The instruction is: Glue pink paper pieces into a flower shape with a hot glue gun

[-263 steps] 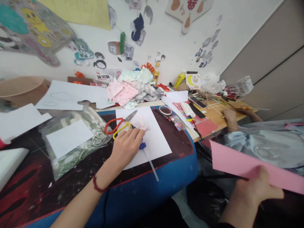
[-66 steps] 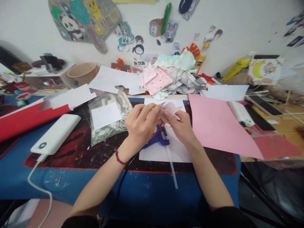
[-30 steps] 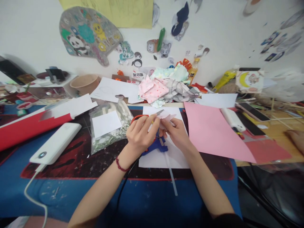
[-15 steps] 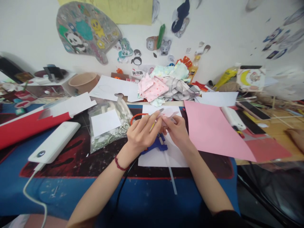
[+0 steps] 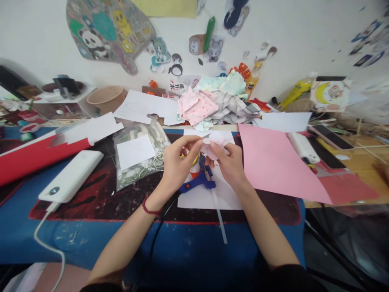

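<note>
Between my two hands is a small, thin pale pink piece (image 5: 216,147), held above a white sheet of paper (image 5: 226,196). My right hand (image 5: 231,164) pinches it between thumb and fingers. The thumb and forefinger of my left hand (image 5: 180,161) close on its left edge; a small grey tip shows just above them. Under my hands lies a blue hot glue gun (image 5: 199,182), with a clear glue stick (image 5: 221,225) reaching toward me. Orange and yellow bits (image 5: 194,162) show behind my left fingers, mostly hidden, so I cannot make out what they belong to.
To the right lies a pink sheet (image 5: 273,166), beside a white power bank (image 5: 303,149). A plastic bag (image 5: 136,162) and another white power bank (image 5: 71,176) with its cable are at left. Folded fabrics (image 5: 199,107) are heaped by the wall.
My left hand has turned and drawn its fingers into a pinch at the pale pink piece. The orange scissor handle beside it no longer shows there. The view has shifted slightly.
</note>
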`<state>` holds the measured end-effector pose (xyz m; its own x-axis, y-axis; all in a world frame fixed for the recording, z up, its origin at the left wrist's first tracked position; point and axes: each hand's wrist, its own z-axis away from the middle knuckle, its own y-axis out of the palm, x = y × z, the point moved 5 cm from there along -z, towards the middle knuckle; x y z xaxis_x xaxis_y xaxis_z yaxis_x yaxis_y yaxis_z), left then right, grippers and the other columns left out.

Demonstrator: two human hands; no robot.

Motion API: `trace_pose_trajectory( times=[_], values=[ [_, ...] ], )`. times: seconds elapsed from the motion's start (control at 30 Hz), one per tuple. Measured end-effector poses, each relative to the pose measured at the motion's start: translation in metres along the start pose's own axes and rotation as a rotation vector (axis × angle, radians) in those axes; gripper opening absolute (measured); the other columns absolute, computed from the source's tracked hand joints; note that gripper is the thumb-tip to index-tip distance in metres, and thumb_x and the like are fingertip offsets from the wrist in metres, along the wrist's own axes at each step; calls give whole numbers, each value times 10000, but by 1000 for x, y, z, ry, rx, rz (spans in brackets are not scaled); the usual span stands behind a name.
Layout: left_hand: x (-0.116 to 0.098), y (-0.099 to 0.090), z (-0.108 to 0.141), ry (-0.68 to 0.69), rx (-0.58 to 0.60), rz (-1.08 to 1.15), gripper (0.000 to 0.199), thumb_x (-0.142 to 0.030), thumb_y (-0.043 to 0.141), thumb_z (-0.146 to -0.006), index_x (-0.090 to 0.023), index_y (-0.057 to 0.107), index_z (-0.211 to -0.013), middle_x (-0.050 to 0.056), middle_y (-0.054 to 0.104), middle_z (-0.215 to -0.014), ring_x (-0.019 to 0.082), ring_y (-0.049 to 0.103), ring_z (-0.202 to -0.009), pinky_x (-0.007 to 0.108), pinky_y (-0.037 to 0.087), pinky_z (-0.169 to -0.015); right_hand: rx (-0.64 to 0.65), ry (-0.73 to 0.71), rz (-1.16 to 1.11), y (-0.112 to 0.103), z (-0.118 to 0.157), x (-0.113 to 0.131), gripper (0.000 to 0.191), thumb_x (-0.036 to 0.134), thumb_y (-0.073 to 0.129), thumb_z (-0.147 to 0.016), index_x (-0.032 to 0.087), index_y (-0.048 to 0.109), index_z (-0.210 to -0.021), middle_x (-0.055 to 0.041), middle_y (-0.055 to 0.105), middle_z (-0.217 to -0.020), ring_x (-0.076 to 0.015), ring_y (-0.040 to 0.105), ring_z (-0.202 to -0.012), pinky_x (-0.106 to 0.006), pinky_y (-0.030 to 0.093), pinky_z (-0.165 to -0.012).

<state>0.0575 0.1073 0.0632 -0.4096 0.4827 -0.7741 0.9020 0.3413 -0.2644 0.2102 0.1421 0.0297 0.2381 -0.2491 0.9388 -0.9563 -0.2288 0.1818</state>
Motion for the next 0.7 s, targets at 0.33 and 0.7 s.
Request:
trace_pose_trajectory(
  times=[0.33,0.7],
  values=[
    [13,3,-6,-172,83,278,115,-308,730,-876,-201,737,-835,33,749,-843,115,631,-707,255,502,-610,42,-36,150,2,3,7,354,471,681,-927,193,667,-708,14,646,-566,-110,557,-451,-274,415,-466],
    [2,2,-5,-80,117,92,58,-268,751,-854,-213,735,-848,10,745,-817,91,581,-633,228,426,-515,37,5,69,1,1,-1,325,511,734,-868,199,709,-781,18,625,-540,-114,555,-429,-262,398,-407]
  ],
)
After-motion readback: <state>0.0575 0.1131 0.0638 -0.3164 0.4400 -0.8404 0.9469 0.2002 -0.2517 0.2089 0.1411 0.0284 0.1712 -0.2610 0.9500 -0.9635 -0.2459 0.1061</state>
